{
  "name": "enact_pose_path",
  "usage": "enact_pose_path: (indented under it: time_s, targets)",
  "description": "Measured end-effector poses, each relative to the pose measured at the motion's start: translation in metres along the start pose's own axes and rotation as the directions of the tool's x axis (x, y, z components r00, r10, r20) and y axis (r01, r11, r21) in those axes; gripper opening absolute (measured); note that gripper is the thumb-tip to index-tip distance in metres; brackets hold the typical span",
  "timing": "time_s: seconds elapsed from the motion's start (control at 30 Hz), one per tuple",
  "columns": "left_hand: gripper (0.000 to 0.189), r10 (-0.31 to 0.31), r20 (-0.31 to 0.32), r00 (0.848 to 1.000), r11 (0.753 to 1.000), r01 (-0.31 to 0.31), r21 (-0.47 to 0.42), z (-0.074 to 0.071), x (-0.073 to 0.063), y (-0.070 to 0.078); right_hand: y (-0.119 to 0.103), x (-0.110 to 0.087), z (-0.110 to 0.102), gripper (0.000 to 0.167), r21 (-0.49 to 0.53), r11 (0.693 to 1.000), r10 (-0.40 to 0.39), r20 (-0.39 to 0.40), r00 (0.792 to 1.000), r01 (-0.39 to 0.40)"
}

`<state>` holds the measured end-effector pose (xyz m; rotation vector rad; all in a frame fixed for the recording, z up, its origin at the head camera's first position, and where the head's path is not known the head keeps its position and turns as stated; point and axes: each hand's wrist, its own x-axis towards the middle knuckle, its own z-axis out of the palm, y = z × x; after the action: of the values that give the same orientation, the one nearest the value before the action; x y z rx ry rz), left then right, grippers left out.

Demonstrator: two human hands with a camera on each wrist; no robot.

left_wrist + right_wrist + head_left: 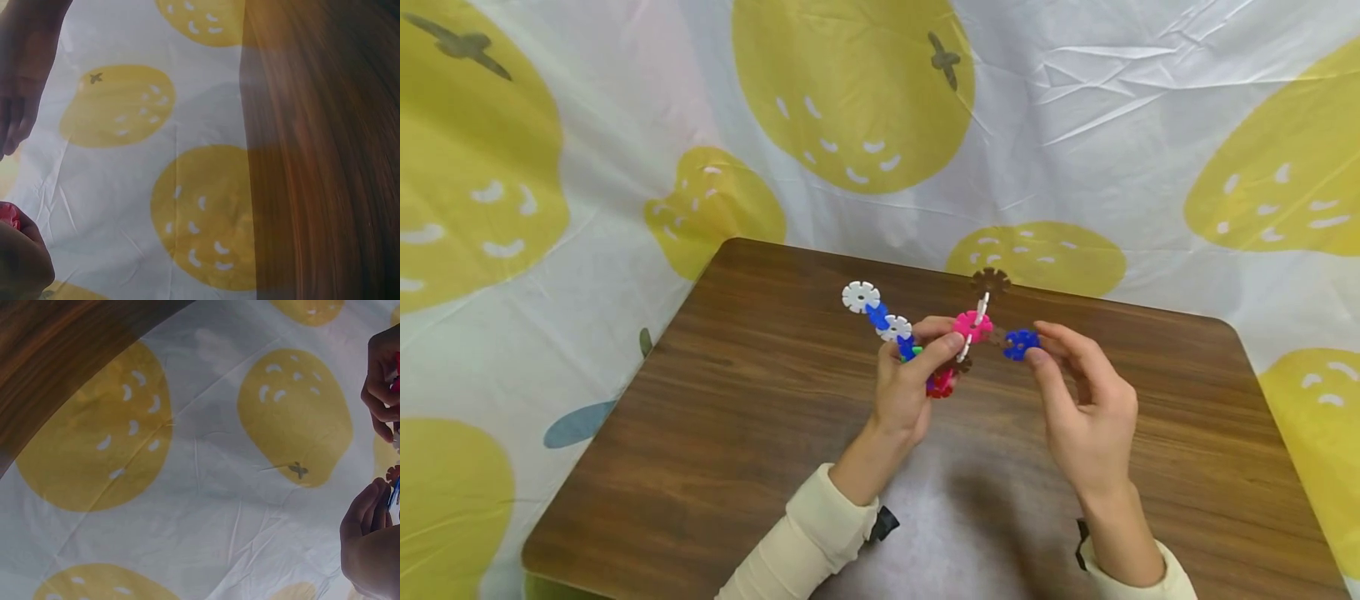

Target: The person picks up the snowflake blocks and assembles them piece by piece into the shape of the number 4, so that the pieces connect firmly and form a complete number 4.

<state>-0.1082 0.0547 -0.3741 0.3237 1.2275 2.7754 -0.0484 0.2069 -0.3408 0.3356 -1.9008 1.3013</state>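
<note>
A chain of notched plastic discs is held up over the table in the head view. My left hand (910, 383) grips it near the middle, its thumb on the pink disc (972, 327). To the upper left run a white disc (861, 297), blue pieces and another white disc (896, 327). A brown disc (991, 281) stands at the top, joined by a white disc seen edge-on. Below the left fingers hangs a red disc (940, 384). My right hand (1088, 408) pinches a blue disc (1021, 344) at the right end, next to a brown piece.
The brown wooden table (737, 433) lies beneath both hands. A white curtain (865, 221) with yellow fruit prints hangs behind and beside it. Cream sleeves cover both forearms, with a black strap at each wrist.
</note>
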Motion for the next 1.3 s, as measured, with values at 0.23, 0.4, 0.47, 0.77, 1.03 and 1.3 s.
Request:
enact_pose_path:
  time_s: [0.23, 0.4, 0.47, 0.77, 1.03, 1.3]
  targets:
    - [0.021, -0.031, 0.054, 0.998, 0.995, 0.026, 0.094, -0.007, 0.005, 0.003, -0.001, 0.0, -0.006, 0.024, -0.079, 0.993, 0.094, 0.113, 0.989, -0.085]
    - [0.007, -0.105, 0.086, 0.991, 0.966, 0.081, 0.246, -0.014, 0.015, 0.011, 0.0, 0.0, -0.011, 0.018, -0.116, 0.985, 0.155, 0.227, 0.962, -0.131]
    - [0.015, -0.133, 0.094, 0.987, 0.947, 0.099, 0.306, -0.016, 0.021, 0.015, 0.001, 0.0, -0.011, 0.015, -0.123, 0.977, 0.198, 0.232, 0.952, -0.173]
    - [0.017, -0.178, 0.226, 0.958, 0.856, 0.038, 0.516, -0.014, 0.056, 0.035, 0.011, 0.001, -0.005, 0.01, -0.094, 0.925, 0.38, 0.187, 0.906, -0.369]
    - [0.015, -0.306, 0.294, 0.906, 0.738, 0.031, 0.674, -0.008, 0.076, 0.056, 0.031, -0.004, 0.002, 0.017, 0.083, 0.915, 0.366, 0.238, 0.9, -0.395]
    - [0.026, -0.335, 0.332, 0.882, 0.681, -0.017, 0.732, -0.002, 0.081, 0.07, 0.037, -0.009, 0.014, 0.019, 0.261, 0.874, 0.371, 0.185, 0.91, -0.41]
